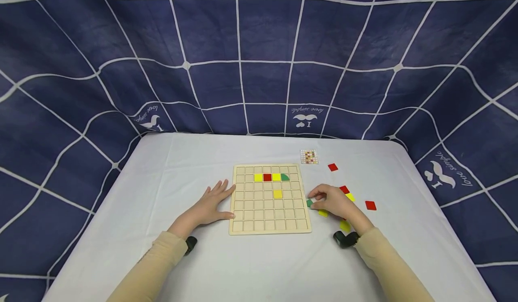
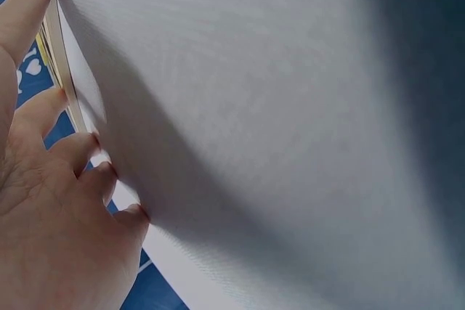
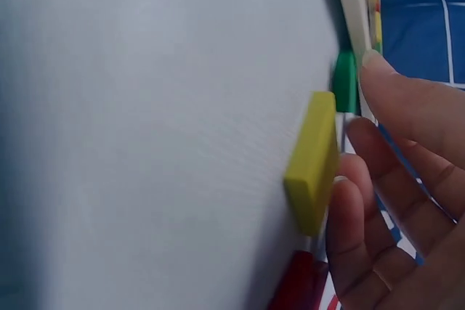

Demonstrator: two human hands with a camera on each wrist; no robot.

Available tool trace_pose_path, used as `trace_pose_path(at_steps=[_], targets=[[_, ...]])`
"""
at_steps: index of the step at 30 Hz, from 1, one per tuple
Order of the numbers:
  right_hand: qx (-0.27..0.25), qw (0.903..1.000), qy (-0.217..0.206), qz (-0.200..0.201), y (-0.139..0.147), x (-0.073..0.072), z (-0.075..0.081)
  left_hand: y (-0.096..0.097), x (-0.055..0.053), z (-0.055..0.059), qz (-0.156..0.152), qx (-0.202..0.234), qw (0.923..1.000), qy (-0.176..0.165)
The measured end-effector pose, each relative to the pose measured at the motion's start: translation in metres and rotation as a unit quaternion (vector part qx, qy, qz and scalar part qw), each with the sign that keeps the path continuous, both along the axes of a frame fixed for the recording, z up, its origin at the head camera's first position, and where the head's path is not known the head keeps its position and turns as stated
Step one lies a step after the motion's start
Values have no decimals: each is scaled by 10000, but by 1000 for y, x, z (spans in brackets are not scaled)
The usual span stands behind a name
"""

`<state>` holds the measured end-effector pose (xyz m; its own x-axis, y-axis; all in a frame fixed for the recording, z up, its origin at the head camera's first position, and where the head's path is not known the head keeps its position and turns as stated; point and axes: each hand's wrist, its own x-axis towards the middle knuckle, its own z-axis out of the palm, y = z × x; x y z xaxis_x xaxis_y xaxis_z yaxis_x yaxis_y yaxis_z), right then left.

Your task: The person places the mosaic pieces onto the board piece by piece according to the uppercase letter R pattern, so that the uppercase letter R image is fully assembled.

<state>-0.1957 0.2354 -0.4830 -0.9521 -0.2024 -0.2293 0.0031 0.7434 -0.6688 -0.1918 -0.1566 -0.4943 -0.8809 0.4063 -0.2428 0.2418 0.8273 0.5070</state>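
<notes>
We had the left hand (image 1: pixel 210 206) spread at the wooden board's (image 1: pixel 259 206) nine o'clock, fingertips on its edge, grasping nothing. Our right hand (image 1: pixel 332 201) was off its three o'clock, thumb and index at a green piece (image 1: pixel 309 203) just beside the board; we couldn't tell if pinched. Row of four tiles (image 1: pixel 267 177) sat in the board toward twelve; pattern card (image 1: pixel 309 157) near one-thirty, outside.

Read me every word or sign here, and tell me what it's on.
"love simple", upside down, on the blue cloth in three places, the left one unclear.
"I" beside a heart and moustache, same cloth.
Printed card: any lettering is too small to read.
</notes>
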Motion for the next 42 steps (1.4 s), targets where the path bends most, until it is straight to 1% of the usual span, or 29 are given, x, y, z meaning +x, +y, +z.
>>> trace_pose_path(at_steps=[3, 5, 11, 16, 19, 24, 27, 31, 34, 40, 42], targets=[[70, 9998, 187, 76, -1, 0, -4, 0, -1, -2, 2, 4, 10000, 12], [152, 9996, 231, 95, -2, 0, -5, 0, -1, -3, 3, 4, 10000, 26], [355, 9993, 83, 94, -7, 0, -7, 0, -1, -4, 21, -7, 10000, 35], [561, 9983, -1, 126, -8, -1, -3, -1, -1, -4, 8, -15, 10000, 27], [716, 9972, 24, 206, -8, 0, 0, -1, -1, -3, -27, 0, 10000, 26], [662, 9975, 24, 243, -6, 1, 3, -2, -1, -1, -40, 53, 10000, 40], [597, 9980, -71, 195, -5, 1, 3, -2, -1, -1, -48, 70, 10000, 47], [673, 9975, -92, 185, -3, 1, 2, -2, 0, 0, -56, 100, 9999, 16], [643, 9977, 57, 193, -2, 0, 4, -2, -1, 0, -43, 84, 10000, 8], [252, 9971, 675, 241, -3, -5, 13, -2, -1, 0, -16, 62, 10000, -1], [124, 9964, 827, 129, -5, -7, 15, -1, -1, 0, -20, 63, 10000, -12]])
